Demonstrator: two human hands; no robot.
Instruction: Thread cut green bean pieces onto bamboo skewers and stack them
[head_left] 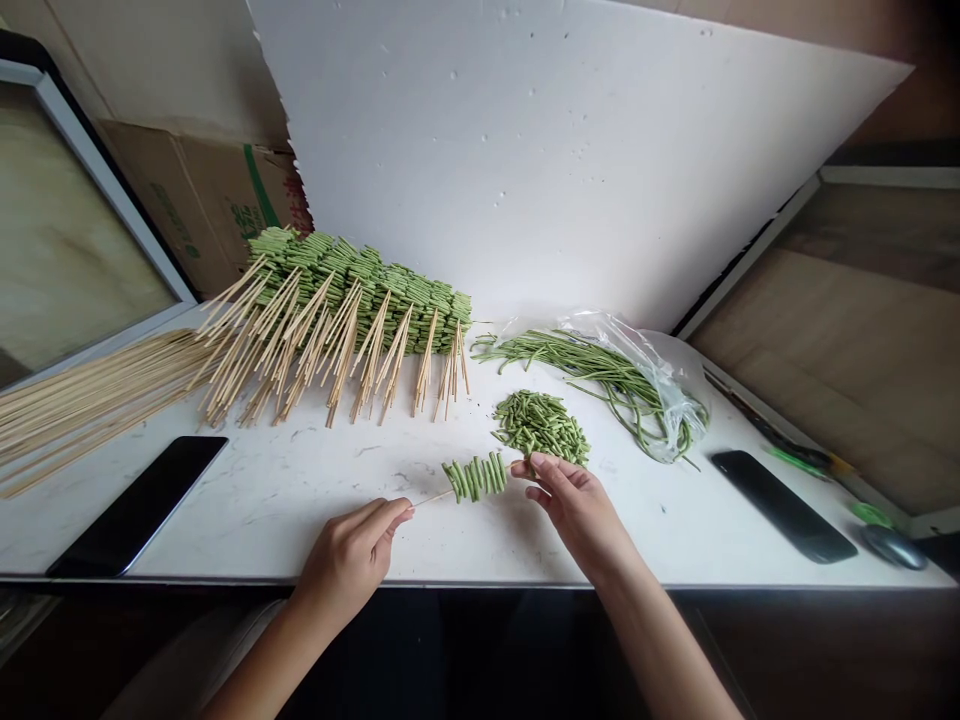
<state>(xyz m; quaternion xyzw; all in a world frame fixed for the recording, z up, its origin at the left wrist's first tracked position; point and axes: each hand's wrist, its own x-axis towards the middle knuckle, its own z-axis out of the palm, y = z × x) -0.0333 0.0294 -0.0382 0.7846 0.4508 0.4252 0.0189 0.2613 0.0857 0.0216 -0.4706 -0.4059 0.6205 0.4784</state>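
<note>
Just above the table's front part, a thin bamboo skewer (431, 498) carries a row of short cut green bean pieces (476, 477), threaded crosswise side by side. My left hand (352, 548) is closed in a pinch on the skewer's bare left part. At the other end, the fingertips of my right hand (574, 505) pinch the skewer just right of the beans. Behind my right hand lies a pile of loose cut bean pieces (540, 425). Long uncut beans (600, 365) spread out farther back, partly inside a clear plastic bag (671, 400).
A stack of finished bean skewers (360, 290) stands at the back left, sticks facing me. Bare bamboo sticks (97, 385) lie at far left. A black phone (142, 505) is at the left, a dark phone-like slab (784, 505) at the right. A white foam board (540, 160) rises behind.
</note>
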